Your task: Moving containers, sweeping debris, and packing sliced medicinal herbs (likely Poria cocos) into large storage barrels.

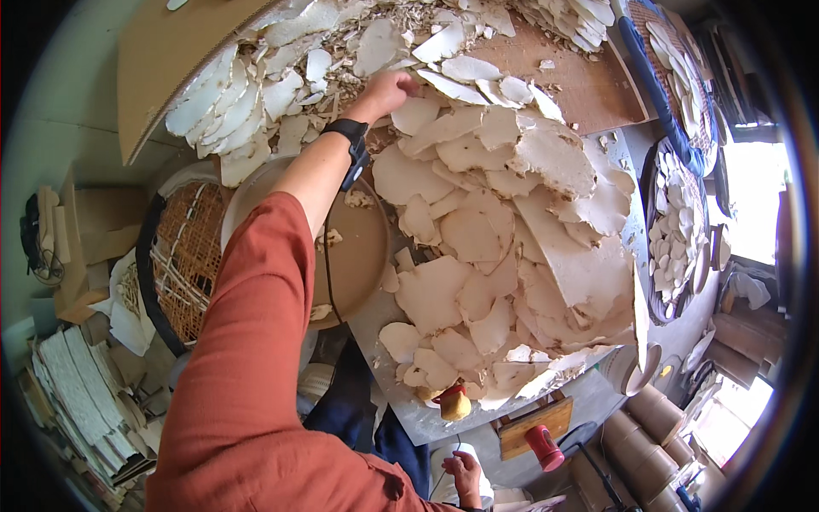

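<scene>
My left arm, in a rust-red sleeve with a black watch, stretches over a heap of thin, off-white, irregular flat pieces (478, 226) with brownish edges. At its far left side my left hand (388, 94) is closed, fingers curled down among the pieces. Beside the fingertips lies one long pale piece (452, 88); whether they hold it is hidden. Low in view, by my body, my right hand (464, 478) hangs with curled fingers. A thin dark cord passes close to it, and what the fingers hold cannot be made out.
Under my left forearm stands a round shallow tan tray (367, 286) with a few crumbs. A woven basket (183, 256) is to its left. More flat pieces fill round trays (674, 226) at right. A yellow object (455, 406) and a red container (544, 447) are near the table's front edge.
</scene>
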Action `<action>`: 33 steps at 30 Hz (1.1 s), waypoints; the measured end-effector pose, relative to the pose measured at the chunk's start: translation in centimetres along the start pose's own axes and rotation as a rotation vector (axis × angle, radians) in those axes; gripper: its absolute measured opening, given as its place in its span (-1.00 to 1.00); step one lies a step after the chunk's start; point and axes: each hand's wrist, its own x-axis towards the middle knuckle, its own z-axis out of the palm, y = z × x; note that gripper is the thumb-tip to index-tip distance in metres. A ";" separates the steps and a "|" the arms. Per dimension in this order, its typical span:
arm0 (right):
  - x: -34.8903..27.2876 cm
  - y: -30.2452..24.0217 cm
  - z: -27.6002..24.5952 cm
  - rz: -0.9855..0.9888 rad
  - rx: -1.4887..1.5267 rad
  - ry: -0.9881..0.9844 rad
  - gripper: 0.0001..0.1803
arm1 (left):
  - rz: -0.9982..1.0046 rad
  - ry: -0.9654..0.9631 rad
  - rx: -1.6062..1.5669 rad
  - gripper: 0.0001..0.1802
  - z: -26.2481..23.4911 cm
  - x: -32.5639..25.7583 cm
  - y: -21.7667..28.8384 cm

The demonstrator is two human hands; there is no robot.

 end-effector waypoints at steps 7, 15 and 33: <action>0.3 0.4 -0.1 0.050 0.001 0.021 -0.68 | 0.285 0.349 0.515 -0.78 1.9 -0.9 0.6; 0.5 0.2 -0.1 0.025 0.025 0.011 -0.70 | 0.029 0.265 0.548 -0.90 0.0 -2.9 0.4; 1.0 -0.1 -0.9 -0.042 -0.012 -0.039 -0.72 | -0.510 -0.457 -0.830 -0.88 -12.0 -18.2 6.5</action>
